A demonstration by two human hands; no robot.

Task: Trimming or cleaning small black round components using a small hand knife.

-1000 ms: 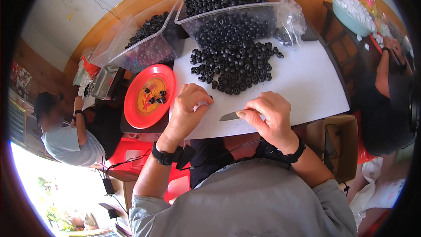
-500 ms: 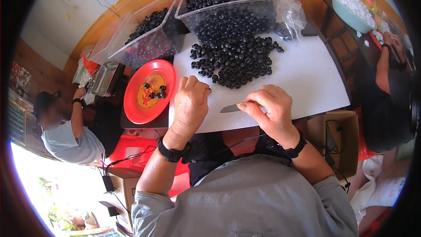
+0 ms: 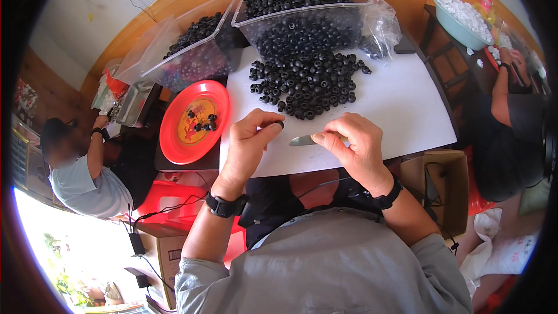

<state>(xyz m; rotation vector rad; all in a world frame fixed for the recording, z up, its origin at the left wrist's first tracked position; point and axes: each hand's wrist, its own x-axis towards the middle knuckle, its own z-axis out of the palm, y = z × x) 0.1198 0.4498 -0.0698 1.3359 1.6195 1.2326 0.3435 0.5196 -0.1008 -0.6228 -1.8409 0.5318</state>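
Observation:
Between the thumb and forefinger of my left hand (image 3: 247,142) is a small black rubber-like part (image 3: 279,124), its far end showing past the fingertips. My right hand (image 3: 359,146) is closed around a small knife (image 3: 301,141), thumb along the blade's base. The blade points left toward the pinched part, with a gap between them. Beyond both hands, a pile of black round parts with holes (image 3: 314,84) lies on the white sheet (image 3: 401,113). To the left of my left hand, a red plate (image 3: 170,144) carries several similar parts (image 3: 202,126).
Two clear plastic bins hold more black parts: one (image 3: 302,14) behind the pile, another (image 3: 189,58) at back left. A plastic bag (image 3: 382,26) sits beside the first. An open cardboard box (image 3: 447,192) stands below right. People work at left (image 3: 87,168) and right (image 3: 503,134).
My left hand has turned, and the black part now shows more clearly at its fingertips. The knife stays in my right hand, almost in the same place. The whole view has shifted slightly.

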